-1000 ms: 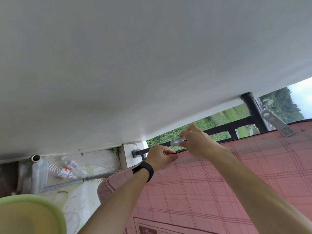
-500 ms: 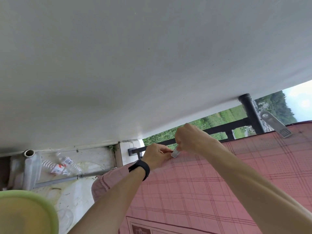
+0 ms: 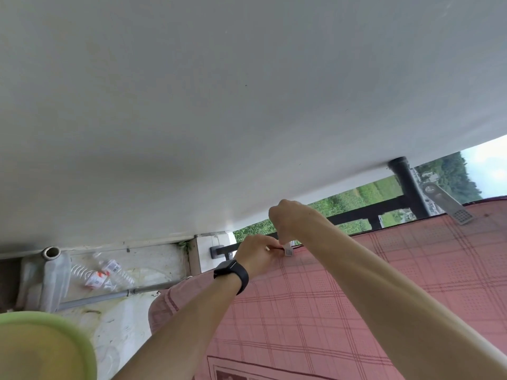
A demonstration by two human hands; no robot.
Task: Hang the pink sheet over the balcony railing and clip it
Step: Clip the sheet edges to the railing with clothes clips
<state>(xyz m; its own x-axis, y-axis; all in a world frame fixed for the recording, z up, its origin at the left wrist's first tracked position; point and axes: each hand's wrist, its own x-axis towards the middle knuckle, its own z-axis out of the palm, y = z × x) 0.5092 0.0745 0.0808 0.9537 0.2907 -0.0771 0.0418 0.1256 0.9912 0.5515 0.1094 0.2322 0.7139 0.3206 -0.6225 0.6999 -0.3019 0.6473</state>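
The pink checked sheet (image 3: pixel 384 292) hangs over the dark balcony railing (image 3: pixel 365 212) and fills the lower right. My left hand (image 3: pixel 255 255), with a black watch on the wrist, pinches the sheet's top edge against the rail near the left end. My right hand (image 3: pixel 290 220) comes down from above and grips a small clear clip (image 3: pixel 288 249) whose jaws sit on that same edge, right beside my left fingers. A larger silver clip (image 3: pixel 447 204) holds the sheet on the rail farther right.
A white wall (image 3: pixel 219 105) fills the upper view. A black post (image 3: pixel 408 187) rises from the rail at right. Empty plastic bottles (image 3: pixel 107 272), a grey pipe (image 3: pixel 109 297) and a white pipe stub (image 3: pixel 52 270) lie at lower left. A green basin rim (image 3: pixel 55 325) sits at the bottom left corner.
My right hand has lowered the clear clip from above the rail down onto the sheet's top edge. My left hand has stayed pinching the sheet.
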